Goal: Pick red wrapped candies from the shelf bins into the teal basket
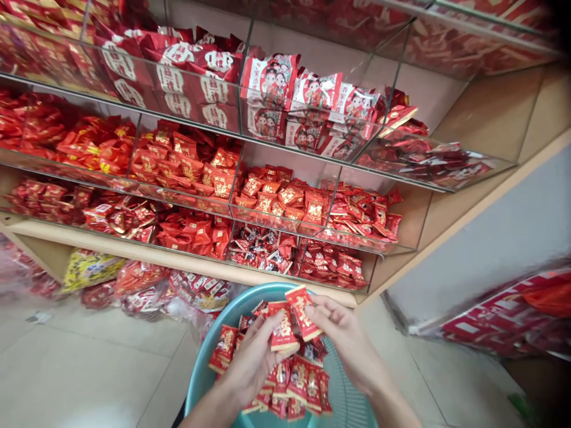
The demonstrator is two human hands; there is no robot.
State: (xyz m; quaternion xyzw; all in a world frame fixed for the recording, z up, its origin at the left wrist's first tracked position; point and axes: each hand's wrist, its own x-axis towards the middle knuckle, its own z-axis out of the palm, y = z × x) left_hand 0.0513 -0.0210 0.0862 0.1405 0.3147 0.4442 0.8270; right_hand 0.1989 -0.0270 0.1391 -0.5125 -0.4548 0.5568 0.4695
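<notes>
From the head view, everything's best placed off the teal basket [201, 351]: over its far part, one red wrapped sweet [282, 333] is pinched between the thumb and fingers of the left hand [250, 356], and just beside it a second red sweet [303, 306] is gripped by thumb and fingertips of the right hand [345, 333]. Both are tilted with the gold print up, probably so the wrappers can be read, and they're held by edges or ends, which likely keeps the lettering mostly uncovered. Inside the basket more sweets [298, 377] are piled loosely, kept together by its wall, I'd guess. Beyond the basket, a wooden shelf unit [134, 246] is split up by clear panels, seemingly so the kinds don't get mixed. Under that, left of the basket, bagged packets [147, 276] are dumped on the pale tiled floor [89, 368]. What the basket is stood on can't be told. Off to its right, a grey wall [491, 220] can be seen, with red-and-white packaging [486, 315] stacked along it.
</notes>
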